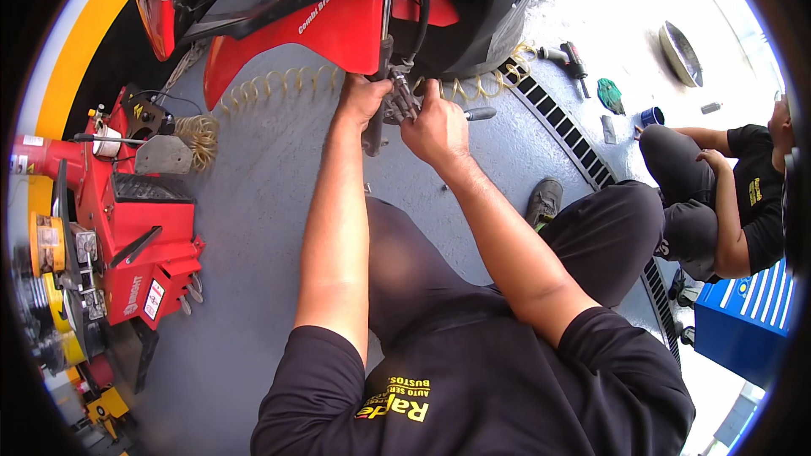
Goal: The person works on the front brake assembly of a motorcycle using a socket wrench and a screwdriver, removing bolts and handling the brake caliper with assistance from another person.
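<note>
Above me is a scooter's front end, with a red front fender (304,38) and a grey fork leg (374,137) running down beside it. My left hand (363,100) is closed around the lower fork leg. Just right of that leg sits a metal brake caliper (400,95), hanging below a black hose (422,27). My right hand (437,124) is closed on the caliper's near side, its fingertips partly hidden. Past my right knuckles sticks out a grey tool handle (481,114); its other end is hidden, and I cannot tell whether my hand holds it.
A coiled yellow air hose (279,89) runs behind my hands. At left stands a red machine (152,228). A floor grate (549,114) crosses to the right. Beyond lie an impact wrench (574,67), a green cloth (609,95) and a round metal pan (681,54). A person (735,194) crouches near a blue cabinet (735,321).
</note>
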### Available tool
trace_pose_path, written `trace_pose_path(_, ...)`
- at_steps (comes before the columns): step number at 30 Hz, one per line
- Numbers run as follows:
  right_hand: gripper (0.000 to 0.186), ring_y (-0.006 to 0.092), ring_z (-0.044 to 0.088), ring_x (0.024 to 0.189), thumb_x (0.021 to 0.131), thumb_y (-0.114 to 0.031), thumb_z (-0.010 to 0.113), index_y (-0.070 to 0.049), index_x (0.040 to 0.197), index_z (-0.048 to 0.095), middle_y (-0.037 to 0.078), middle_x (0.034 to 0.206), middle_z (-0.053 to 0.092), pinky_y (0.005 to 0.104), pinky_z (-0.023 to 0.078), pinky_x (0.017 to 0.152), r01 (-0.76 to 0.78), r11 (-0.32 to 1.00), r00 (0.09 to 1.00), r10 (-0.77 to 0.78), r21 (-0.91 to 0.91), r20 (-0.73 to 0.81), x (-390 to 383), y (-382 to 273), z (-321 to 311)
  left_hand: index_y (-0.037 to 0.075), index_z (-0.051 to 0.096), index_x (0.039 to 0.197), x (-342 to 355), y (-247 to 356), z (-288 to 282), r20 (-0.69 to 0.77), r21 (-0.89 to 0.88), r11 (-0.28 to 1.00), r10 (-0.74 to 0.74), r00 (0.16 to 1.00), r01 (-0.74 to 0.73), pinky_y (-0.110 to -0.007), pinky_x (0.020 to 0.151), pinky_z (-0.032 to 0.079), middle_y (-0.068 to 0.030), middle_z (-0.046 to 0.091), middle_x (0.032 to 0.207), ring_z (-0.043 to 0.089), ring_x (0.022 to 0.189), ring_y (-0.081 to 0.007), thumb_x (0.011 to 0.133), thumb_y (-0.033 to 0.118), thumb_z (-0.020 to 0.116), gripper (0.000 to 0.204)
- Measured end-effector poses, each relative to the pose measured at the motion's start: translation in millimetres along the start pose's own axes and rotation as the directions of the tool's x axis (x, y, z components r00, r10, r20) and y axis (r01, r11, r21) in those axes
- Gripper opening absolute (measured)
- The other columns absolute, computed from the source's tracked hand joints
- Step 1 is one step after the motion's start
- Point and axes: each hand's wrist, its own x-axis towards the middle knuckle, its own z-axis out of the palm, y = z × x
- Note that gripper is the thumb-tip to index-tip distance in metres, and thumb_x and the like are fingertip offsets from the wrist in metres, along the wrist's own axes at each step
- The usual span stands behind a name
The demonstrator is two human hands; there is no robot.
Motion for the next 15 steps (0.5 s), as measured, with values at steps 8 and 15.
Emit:
trace_pose_path(8,0.032,0.0157,0.041,0.053,0.07,0.0,0.053,-0.004,0.102,0.051,0.001,0.062,0.042,0.0358,0.036,0.052,-0.158,0.875,0.98,0.083,0.458,0.179,7,7,8,0.001,0.061,0.109,3,11,13,0.028,-0.054,0.995,-0.077,0.997,0.079,-0.029,0.076,0.051,-0.0034,0.064,0.092,0.063,0.084,-0.0145,0.071,-0.008,0.058,0.04)
trace_pose_path(15,0.038,0.0237,0.056,0.061,0.072,-0.006,0.055,0.0,0.11,0.054,0.009,0.069,0.056,0.0406,0.045,0.06,0.097,0.995,0.995,-0.096,-0.023,0.019,7,16,-2,0.001,0.062,0.106,0,11,18,0.024,-0.062,0.996,-0.07,0.997,0.071,-0.029,0.072,0.052,-0.0046,0.065,0.092,0.064,0.082,-0.014,0.072,-0.007,0.058,0.035)
